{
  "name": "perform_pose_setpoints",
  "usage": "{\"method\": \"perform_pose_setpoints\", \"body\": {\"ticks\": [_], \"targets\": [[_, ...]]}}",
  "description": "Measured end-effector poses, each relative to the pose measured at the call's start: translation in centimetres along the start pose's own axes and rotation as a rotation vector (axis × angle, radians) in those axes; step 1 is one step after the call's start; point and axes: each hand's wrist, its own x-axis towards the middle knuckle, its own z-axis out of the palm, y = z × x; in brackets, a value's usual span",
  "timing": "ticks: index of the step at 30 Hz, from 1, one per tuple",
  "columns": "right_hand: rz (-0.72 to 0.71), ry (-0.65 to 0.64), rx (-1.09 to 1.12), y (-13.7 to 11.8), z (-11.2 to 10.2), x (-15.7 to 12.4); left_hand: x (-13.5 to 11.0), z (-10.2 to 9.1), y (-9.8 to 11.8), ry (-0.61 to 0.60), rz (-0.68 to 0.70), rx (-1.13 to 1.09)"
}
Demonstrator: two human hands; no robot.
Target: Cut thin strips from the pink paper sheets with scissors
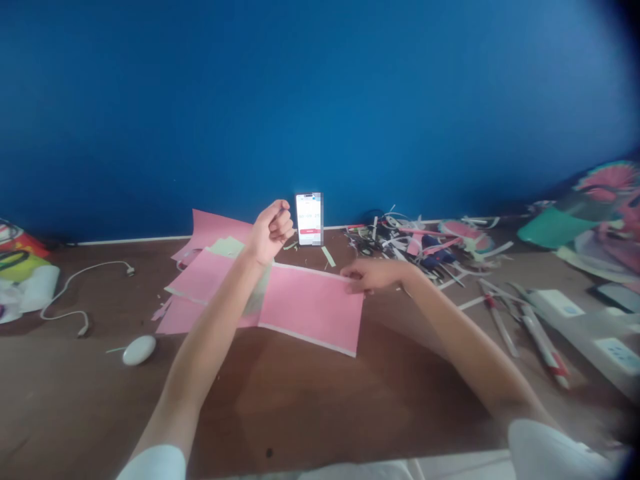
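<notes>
My right hand has its fingers closed on the upper right corner of a pink paper sheet with pale strips along its long edges. The sheet slants over the brown table, its left end over other paper. Raised above the sheet's left end is my left hand, its fingers curled in; whether anything small is between them I cannot make out. Just to the right of it a lit phone stands upright near the blue wall. More pink sheets and a light green piece lie behind my left forearm.
Paper strips and scraps are heaped at the back right. Nearer lie a box cutter and a power strip. Pink and green paper pieces stand far right. A white mouse and a white cable lie left.
</notes>
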Motion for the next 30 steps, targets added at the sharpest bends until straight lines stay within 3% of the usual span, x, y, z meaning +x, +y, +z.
{"method": "perform_pose_setpoints", "body": {"ticks": [4, 7, 11, 16, 19, 23, 30], "targets": [[0.083, -0.017, -0.032, 0.5, -0.1, 0.0, 0.0, -0.6, 0.2, -0.078, -0.128, 0.362], [0.132, 0.016, -0.056, 0.4, -0.2, 0.0, -0.1, -0.3, -0.1, -0.118, -0.140, 0.579], [0.173, 0.031, -0.112, 0.5, -0.3, 0.0, -0.2, -0.2, -1.1, -0.267, -0.216, 0.881], [0.116, 0.041, -0.129, 1.0, -0.5, 0.0, -0.2, -0.9, -3.1, -0.403, -0.264, 1.197], [0.011, 0.058, -0.178, 1.3, -0.7, 0.1, -0.1, -1.1, -4.3, -0.542, -0.252, 1.250], [-0.028, 0.072, -0.220, 2.1, -1.1, 0.2, 0.0, -1.4, -4.9, -0.736, -0.375, 1.290], [-0.022, 0.094, -0.235, 3.5, -1.5, 0.5, 0.2, -2.9, -4.9, -0.802, -0.468, 1.263]]}}
